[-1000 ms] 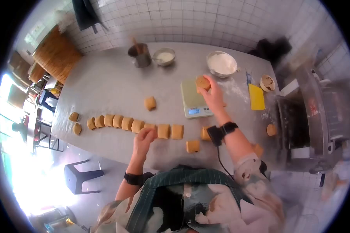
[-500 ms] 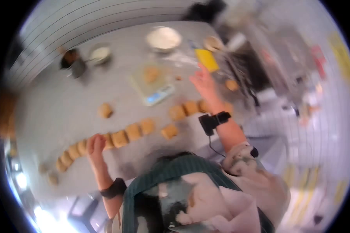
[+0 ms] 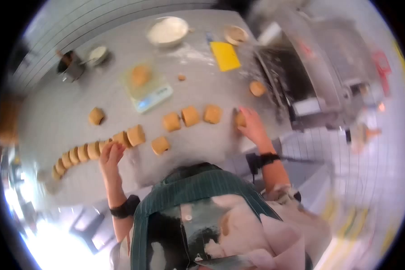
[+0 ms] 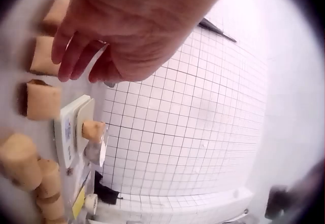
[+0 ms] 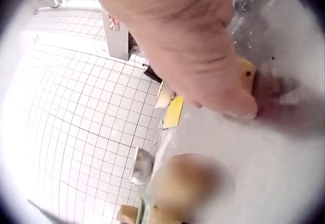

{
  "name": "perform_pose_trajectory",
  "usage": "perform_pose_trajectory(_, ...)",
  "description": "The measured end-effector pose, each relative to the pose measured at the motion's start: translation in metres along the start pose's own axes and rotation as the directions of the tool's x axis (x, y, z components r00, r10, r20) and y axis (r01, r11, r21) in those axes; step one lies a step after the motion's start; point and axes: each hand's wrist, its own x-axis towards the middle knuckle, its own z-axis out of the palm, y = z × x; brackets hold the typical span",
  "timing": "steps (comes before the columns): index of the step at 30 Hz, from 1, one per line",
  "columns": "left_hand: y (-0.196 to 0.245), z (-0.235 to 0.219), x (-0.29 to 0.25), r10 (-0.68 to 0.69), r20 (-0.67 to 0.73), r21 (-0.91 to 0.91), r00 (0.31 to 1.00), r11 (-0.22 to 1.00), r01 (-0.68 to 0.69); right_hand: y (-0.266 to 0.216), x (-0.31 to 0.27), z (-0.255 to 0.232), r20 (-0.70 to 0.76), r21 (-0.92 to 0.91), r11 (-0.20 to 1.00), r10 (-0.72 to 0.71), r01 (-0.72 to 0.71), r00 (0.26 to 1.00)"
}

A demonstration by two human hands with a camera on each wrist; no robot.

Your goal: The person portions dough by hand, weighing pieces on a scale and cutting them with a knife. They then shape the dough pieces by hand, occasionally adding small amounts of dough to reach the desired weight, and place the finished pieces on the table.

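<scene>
On the metal table lies a curved row of tan dough pieces (image 3: 93,150). My left hand (image 3: 112,157) is over this row, its fingers loosely bent; the left wrist view shows the hand (image 4: 122,36) with nothing in its grasp, near several pieces (image 4: 43,101). At the right, my right hand (image 3: 254,129) grips a dough piece (image 3: 240,119) between thumb and fingers. The right wrist view shows that hand (image 5: 188,46) partly covering the piece (image 5: 247,73). Another piece (image 3: 141,75) rests on the scale (image 3: 154,99).
Several dough pieces (image 3: 190,116) stand between the hands. Farther back are a bowl of white powder (image 3: 168,31), a yellow scraper (image 3: 225,56), a small bowl (image 3: 235,34), a metal pot (image 3: 73,69) and another bowl (image 3: 97,55). A metal machine (image 3: 297,72) borders the right side.
The right hand has let go of the dough piece on the scale, moved right and taken hold of another. The head view has shifted right; the left hand remains at the row.
</scene>
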Motion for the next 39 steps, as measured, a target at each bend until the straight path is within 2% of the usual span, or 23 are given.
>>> perform_pose_trajectory(2,-0.009,0.023,-0.011,0.079,-0.042,0.039,0.996,0.996,-0.077,0.012,0.01,-0.005,0.094,0.147,0.988,0.043,-0.056,0.995)
perform_pose_trajectory(3,-0.011,0.03,-0.02,0.138,-0.041,0.082,0.99,0.988,-0.134,0.018,0.011,-0.001,0.083,0.226,0.972,0.047,-0.064,0.995)
perform_pose_trajectory(5,0.007,0.056,-0.042,0.085,-0.103,0.162,0.991,0.985,-0.068,0.045,0.014,0.004,0.067,0.322,0.943,0.065,-0.083,0.996)
perform_pose_trajectory(7,0.016,0.071,-0.05,0.062,-0.127,0.15,0.99,0.988,-0.043,0.061,0.016,0.002,-0.006,0.636,0.724,0.35,-0.267,0.937)
perform_pose_trajectory(8,0.021,0.087,-0.057,0.063,-0.167,0.134,0.984,0.99,-0.04,0.078,0.02,-0.003,-0.003,0.652,0.713,0.343,-0.258,0.939)
perform_pose_trajectory(10,0.027,0.098,-0.065,0.075,-0.238,0.118,0.968,0.992,-0.048,0.063,0.042,-0.037,0.051,0.911,0.333,0.497,-0.245,0.866)
perform_pose_trajectory(11,0.023,0.1,-0.063,0.085,-0.205,0.143,0.975,0.988,-0.056,0.061,0.058,-0.035,0.055,0.917,0.323,0.478,-0.233,0.877)
perform_pose_trajectory(13,0.023,0.106,-0.062,0.104,-0.177,0.173,0.979,0.982,-0.073,0.056,0.088,-0.035,0.019,0.883,0.458,0.181,-0.101,0.983)
perform_pose_trajectory(15,0.026,0.117,-0.058,0.125,-0.103,0.181,0.987,0.978,-0.105,0.034,0.117,-0.011,-0.076,0.878,0.477,0.047,0.045,0.996)
perform_pose_trajectory(17,0.026,0.122,-0.051,0.144,-0.092,0.194,0.985,0.973,-0.124,-0.006,0.136,-0.019,0.014,0.903,0.429,-0.099,0.03,0.995)
perform_pose_trajectory(18,0.026,0.125,-0.052,0.166,-0.092,0.221,0.982,0.965,-0.142,-0.022,0.144,-0.016,0.018,0.903,0.429,-0.111,0.032,0.994)
perform_pose_trajectory(20,0.025,0.121,-0.056,0.181,-0.111,0.243,0.977,0.959,-0.15,-0.047,0.163,-0.009,-0.066,0.843,0.517,-0.179,0.151,0.982)
perform_pose_trajectory(23,0.018,0.105,-0.068,0.2,-0.178,0.247,0.964,0.957,-0.153,-0.069,0.185,-0.01,-0.022,0.862,0.49,-0.219,0.13,0.975)
perform_pose_trajectory(24,0.013,0.094,-0.072,0.161,-0.235,0.255,0.959,0.962,-0.099,-0.072,0.197,-0.001,-0.012,0.862,0.489,-0.242,0.133,0.97)
perform_pose_trajectory(26,0.005,0.077,-0.078,0.116,-0.309,0.252,0.944,0.967,-0.036,-0.068,0.225,0.026,-0.274,0.834,0.44,-0.192,0.332,0.942)
perform_pose_trajectory(27,0.001,0.071,-0.081,0.094,-0.344,0.212,0.934,0.977,-0.021,-0.063,0.239,0.037,-0.261,0.836,0.438,-0.21,0.329,0.942)
perform_pose_trajectory(29,-0.005,0.064,-0.09,0.05,-0.385,0.165,0.922,0.986,0.015,-0.052,0.256,0.055,-0.201,0.698,0.623,-0.303,0.353,0.932)
perform_pose_trajectory(30,-0.004,0.062,-0.09,0.054,-0.393,0.17,0.918,0.985,0.015,-0.05,0.255,0.055,-0.193,0.697,0.624,-0.311,0.353,0.931)
perform_pose_trajectory(32,-0.002,0.056,-0.085,0.06,-0.409,0.166,0.911,0.986,0.009,-0.049,0.257,0.053,0.014,0.424,0.851,-0.349,0.311,0.937)
perform_pose_trajectory(35,-0.007,0.05,-0.081,0.027,-0.435,0.181,0.9,0.982,0.057,-0.082,0.255,0.023,-0.011,0.272,0.897,-0.358,0.348,0.934)
perform_pose_trajectory(36,-0.01,0.049,-0.075,0.032,-0.41,0.168,0.911,0.985,0.041,-0.094,0.256,0.022,-0.001,0.268,0.902,-0.352,0.339,0.936)
perform_pose_trajectory(38,-0.018,0.051,-0.06,0.034,-0.375,0.155,0.926,0.988,0.027,-0.128,0.266,0.026,-0.138,0.385,0.777,-0.485,0.498,0.863)
perform_pose_trajectory(39,-0.024,0.056,-0.052,0.14,-0.314,0.293,0.939,0.955,-0.045,-0.148,0.266,0.032,-0.17,0.367,0.743,-0.537,0.559,0.826)
